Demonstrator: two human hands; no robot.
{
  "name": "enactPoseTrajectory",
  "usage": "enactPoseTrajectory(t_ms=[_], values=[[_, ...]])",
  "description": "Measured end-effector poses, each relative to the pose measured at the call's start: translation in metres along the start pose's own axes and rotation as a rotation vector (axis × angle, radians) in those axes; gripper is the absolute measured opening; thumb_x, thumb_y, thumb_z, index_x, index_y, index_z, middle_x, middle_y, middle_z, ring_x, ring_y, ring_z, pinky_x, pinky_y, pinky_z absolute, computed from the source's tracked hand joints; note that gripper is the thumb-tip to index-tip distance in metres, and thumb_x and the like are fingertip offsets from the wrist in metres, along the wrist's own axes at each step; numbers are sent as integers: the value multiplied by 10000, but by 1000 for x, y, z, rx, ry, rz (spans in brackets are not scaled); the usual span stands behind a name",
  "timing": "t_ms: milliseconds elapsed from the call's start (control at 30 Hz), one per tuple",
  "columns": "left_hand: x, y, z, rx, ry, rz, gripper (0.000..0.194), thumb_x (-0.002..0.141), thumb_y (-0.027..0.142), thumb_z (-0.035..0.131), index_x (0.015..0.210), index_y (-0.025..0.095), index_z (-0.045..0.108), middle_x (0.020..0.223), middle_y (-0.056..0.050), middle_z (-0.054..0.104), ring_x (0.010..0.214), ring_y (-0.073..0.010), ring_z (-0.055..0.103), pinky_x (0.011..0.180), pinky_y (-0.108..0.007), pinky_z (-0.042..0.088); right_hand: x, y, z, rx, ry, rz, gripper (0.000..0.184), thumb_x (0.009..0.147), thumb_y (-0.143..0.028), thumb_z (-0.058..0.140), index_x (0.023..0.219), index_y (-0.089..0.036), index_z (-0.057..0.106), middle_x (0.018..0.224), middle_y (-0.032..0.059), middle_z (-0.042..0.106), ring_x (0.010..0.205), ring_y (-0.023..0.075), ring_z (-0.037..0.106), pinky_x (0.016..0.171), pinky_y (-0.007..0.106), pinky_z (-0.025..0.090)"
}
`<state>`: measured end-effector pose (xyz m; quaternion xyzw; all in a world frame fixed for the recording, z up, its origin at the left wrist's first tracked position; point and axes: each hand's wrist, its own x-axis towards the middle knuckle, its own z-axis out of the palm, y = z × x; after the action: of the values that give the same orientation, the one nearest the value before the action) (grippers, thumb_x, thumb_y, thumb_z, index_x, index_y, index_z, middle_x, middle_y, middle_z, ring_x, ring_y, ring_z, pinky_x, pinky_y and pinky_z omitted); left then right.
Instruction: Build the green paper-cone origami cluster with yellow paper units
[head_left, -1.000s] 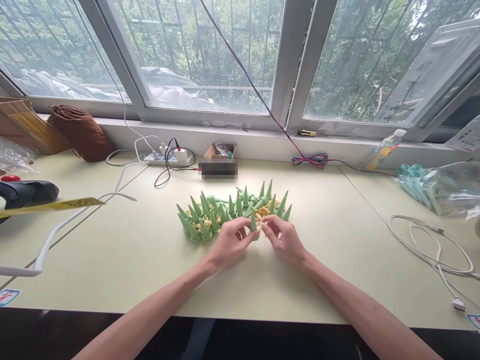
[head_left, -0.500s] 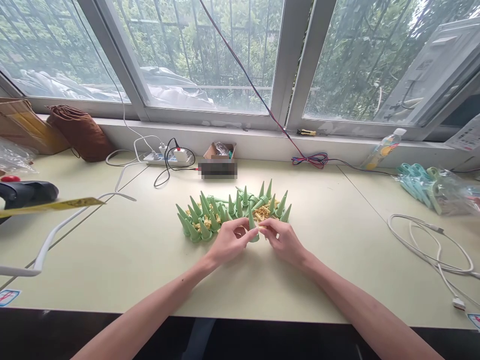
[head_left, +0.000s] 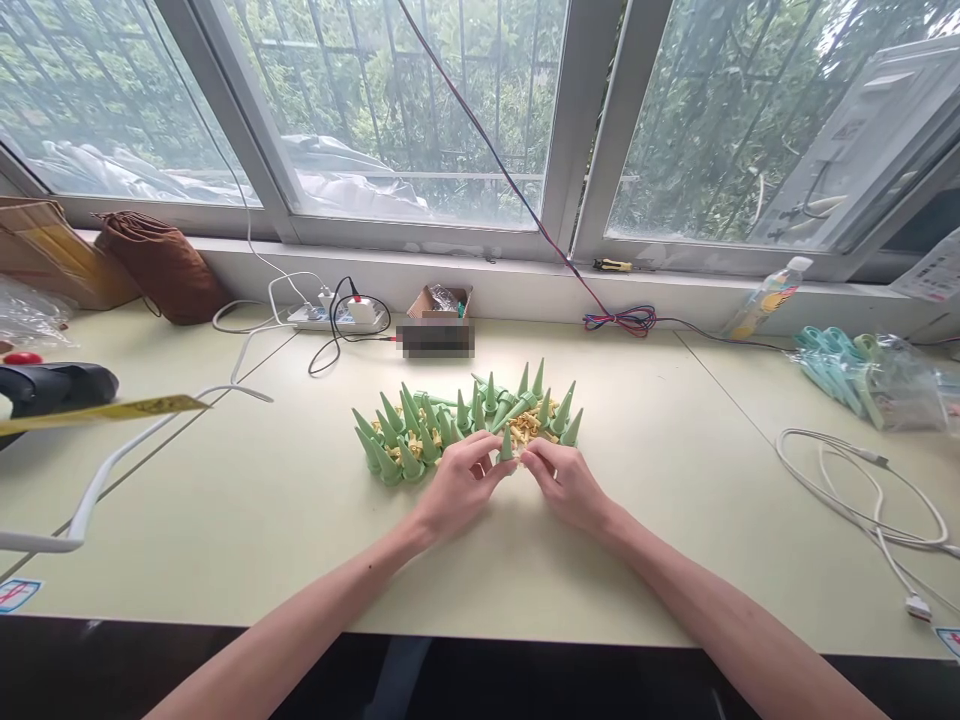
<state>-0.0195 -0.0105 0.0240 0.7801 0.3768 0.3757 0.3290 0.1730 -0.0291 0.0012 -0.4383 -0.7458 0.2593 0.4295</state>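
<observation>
spanning the back, windows (head_left: 420, 110) overlook a pale bench (head_left: 315, 560) bearing clustered green cones (head_left: 389, 468). before them, the left hand (head_left: 465, 478) is clamped on one upright cone (head_left: 507, 447); just beside it, the right hand (head_left: 564, 482) bunches its fingertips, whether gripping anything i cannot tell. the bottle (head_left: 770, 295) has an orange-and-yellow label, unreadable; a corner sticker (head_left: 19, 595) shows red marks, illegible.

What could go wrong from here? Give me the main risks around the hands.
1. The held green cone is pinched at its lower part in the left-hand grip, so it might slip or tip.
2. Other upright green cones stand close to that grip; a nudge could topple some.
3. Small yellow pieces lie loose just beyond the right-hand grip and could scatter if brushed.
</observation>
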Motion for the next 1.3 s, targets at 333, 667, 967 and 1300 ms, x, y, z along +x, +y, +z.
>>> enactPoseTrajectory(t_ms=[333, 667, 967, 1300], values=[[0, -1, 1, 8, 18, 37, 117, 919, 285, 625, 911, 175, 661, 831, -6, 561, 598, -82, 462, 526, -200, 439, -1, -2, -1, 4, -15, 10, 311, 1027, -314, 400, 757, -194, 495, 652, -21, 464, 569, 122, 400, 565, 257, 336], [-3, -7, 1, 161, -1, 243, 189, 973, 230, 556, 1108, 243, 687, 1045, -41, 650, 656, -84, 569, 605, -219, 493, 1, -7, -2, 128, -66, 154, 386, 1015, -387, 394, 686, -201, 475, 531, -35, 434, 498, 121, 406, 504, 246, 343], [0, 3, -1, -14, 9, -50, 240, 923, 332, 602, 1130, 215, 632, 1143, -73, 638, 643, -93, 598, 526, -212, 526, 0, -5, -1, 182, 62, 196, 378, 1001, -471, 436, 747, -200, 504, 522, -49, 418, 453, 110, 379, 450, 239, 320], [4, 4, -4, -357, -105, -311, 393, 922, 534, 555, 1135, 211, 485, 824, -5, 596, 493, -91, 548, 343, -169, 405, -1, -6, -2, 149, 53, 91, 359, 1009, -424, 431, 728, -204, 466, 601, -28, 460, 519, 115, 412, 511, 248, 359]])
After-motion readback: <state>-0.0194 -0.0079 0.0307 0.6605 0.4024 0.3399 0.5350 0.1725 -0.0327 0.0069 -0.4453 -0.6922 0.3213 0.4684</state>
